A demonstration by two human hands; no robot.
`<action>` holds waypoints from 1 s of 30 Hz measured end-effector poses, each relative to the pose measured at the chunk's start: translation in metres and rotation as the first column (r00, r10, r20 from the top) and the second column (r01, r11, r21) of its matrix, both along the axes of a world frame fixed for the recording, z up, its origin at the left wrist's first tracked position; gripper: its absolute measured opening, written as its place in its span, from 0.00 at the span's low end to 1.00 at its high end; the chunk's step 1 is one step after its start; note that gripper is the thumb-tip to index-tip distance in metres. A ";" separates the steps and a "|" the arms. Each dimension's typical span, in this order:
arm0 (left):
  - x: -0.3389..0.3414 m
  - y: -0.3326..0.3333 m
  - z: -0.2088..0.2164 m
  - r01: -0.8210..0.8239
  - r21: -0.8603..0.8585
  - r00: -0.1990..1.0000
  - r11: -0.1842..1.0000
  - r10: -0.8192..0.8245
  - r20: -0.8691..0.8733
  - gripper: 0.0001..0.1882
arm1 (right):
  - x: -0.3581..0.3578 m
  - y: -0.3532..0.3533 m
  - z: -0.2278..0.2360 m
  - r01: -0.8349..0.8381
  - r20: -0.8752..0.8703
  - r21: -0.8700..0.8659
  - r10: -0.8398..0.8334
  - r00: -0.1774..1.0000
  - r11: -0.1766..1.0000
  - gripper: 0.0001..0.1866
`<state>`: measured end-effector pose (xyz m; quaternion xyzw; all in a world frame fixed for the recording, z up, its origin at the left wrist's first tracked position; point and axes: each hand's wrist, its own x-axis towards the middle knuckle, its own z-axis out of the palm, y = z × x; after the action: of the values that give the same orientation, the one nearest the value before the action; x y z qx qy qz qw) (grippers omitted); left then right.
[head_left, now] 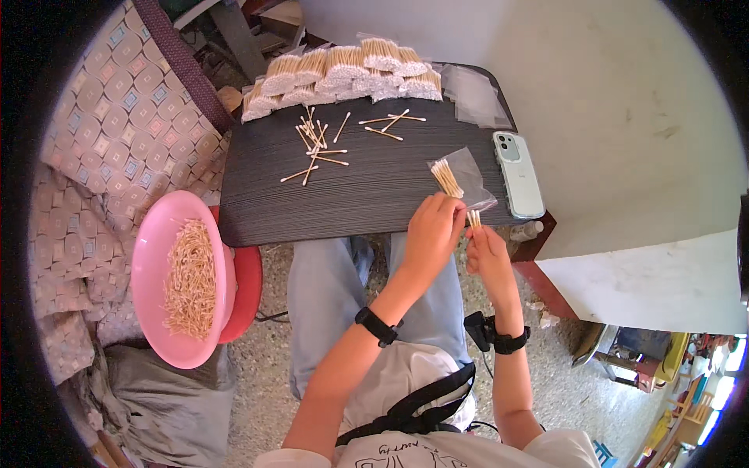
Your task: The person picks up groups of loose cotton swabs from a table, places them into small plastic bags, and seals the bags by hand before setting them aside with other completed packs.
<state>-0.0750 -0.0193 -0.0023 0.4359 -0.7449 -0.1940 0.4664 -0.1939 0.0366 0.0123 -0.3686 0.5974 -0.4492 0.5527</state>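
My left hand (434, 231) pinches the near edge of a transparent plastic bag (473, 173) at the table's front right. Inside the bag lies a bundle of cotton swabs (447, 179) with wooden sticks and white tips. Just right of it, my right hand (491, 256) is closed around a few cotton swabs (473, 219), their white tips pointing up toward the bag's near edge. Loose cotton swabs (315, 144) are scattered over the dark table (367, 199), with several more farther right.
Filled swab bags (343, 66) are stacked along the table's far edge. Flat plastic bags (476, 97) lie at the far right corner, a pale phone (519, 175) at the right edge. On the left, a pink basin (148, 273) full of swabs rests on a red stool (248, 292).
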 end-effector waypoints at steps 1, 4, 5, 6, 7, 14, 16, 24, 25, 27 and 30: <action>0.000 0.001 -0.001 0.028 0.069 0.997 0.997 -0.023 -0.071 0.06 | 0.000 -0.002 -0.001 -0.002 -0.010 -0.001 0.002 1.000 1.000 0.14; 0.002 0.006 0.001 0.104 0.104 0.989 0.989 -0.092 -0.112 0.05 | -0.006 -0.005 -0.007 -0.064 -0.196 -0.030 0.057 0.979 0.997 0.14; 0.003 0.008 0.004 0.148 0.074 0.987 0.986 -0.142 -0.080 0.04 | -0.008 -0.005 -0.008 -0.062 -0.197 -0.027 0.055 0.979 0.998 0.14; 0.002 0.011 0.007 0.152 0.076 0.986 0.985 -0.145 -0.082 0.04 | -0.009 -0.004 -0.010 -0.082 -0.390 -0.136 0.023 0.921 0.987 0.12; 0.002 0.013 0.010 0.132 -0.034 0.991 0.991 -0.132 -0.005 0.04 | -0.011 -0.004 -0.010 -0.123 -0.563 -0.235 -0.032 0.826 0.964 0.12; 0.005 0.012 -0.002 0.235 -0.063 0.961 0.970 -0.222 0.168 0.06 | -0.010 -0.006 0.008 -0.168 -0.803 -0.183 -0.048 0.594 0.969 0.17; 0.002 0.013 -0.004 0.229 -0.054 0.964 0.972 -0.218 0.154 0.06 | -0.010 -0.008 0.011 -0.186 -0.855 -0.119 -0.005 0.518 0.975 0.23; -0.002 0.013 -0.008 0.215 -0.009 0.975 0.977 -0.214 0.054 0.10 | -0.002 -0.030 0.024 -0.316 -0.933 0.044 0.152 0.326 0.948 0.31; -0.001 0.013 -0.009 0.200 -0.042 0.978 0.979 -0.196 0.078 0.10 | -0.001 -0.033 0.025 -0.333 -0.926 0.074 0.188 0.326 0.940 0.32; -0.001 0.014 -0.009 0.182 -0.077 0.980 0.980 -0.175 0.092 0.11 | -0.003 -0.039 0.025 -0.341 -0.918 0.073 0.196 0.344 0.937 0.32; 0.000 0.014 -0.005 0.188 -0.078 0.977 0.979 -0.177 0.122 0.16 | -0.010 -0.040 0.017 -0.327 -0.885 -0.081 0.083 0.457 0.942 0.29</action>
<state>-0.0750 -0.0052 -0.0070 0.3549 -0.8152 -0.1772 0.4220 -0.2035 -0.0030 0.0291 -0.6779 0.6862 -0.1978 0.1744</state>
